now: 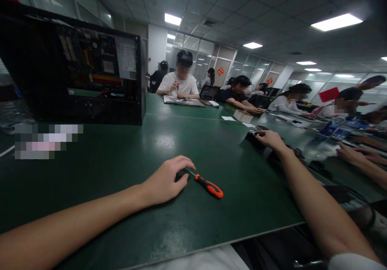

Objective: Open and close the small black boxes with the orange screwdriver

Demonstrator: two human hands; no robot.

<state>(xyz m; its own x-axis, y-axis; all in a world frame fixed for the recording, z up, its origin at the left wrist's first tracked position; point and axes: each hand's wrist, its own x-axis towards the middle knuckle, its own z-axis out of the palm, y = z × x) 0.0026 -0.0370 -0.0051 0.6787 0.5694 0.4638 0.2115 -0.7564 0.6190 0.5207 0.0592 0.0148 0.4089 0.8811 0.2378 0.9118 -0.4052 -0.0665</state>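
My left hand [166, 179] rests on the green table [121, 173], fingers curled loosely over the metal tip of an orange-and-black screwdriver [208, 186] that lies flat on the surface. Its handle points away to the right, free of my fingers. My right hand [270, 138] reaches far to the right table edge, fingers down on a dark object [252, 135] that I cannot make out. An open black computer case [78, 68] stands at the back left, its motherboard showing.
Several other people sit along the long table further back and to the right, working over their own items. A neighbour's hands [356, 155] lie at the right. White papers [228, 118] and a small box [243, 115] sit mid-table. The table's front edge is close to me.
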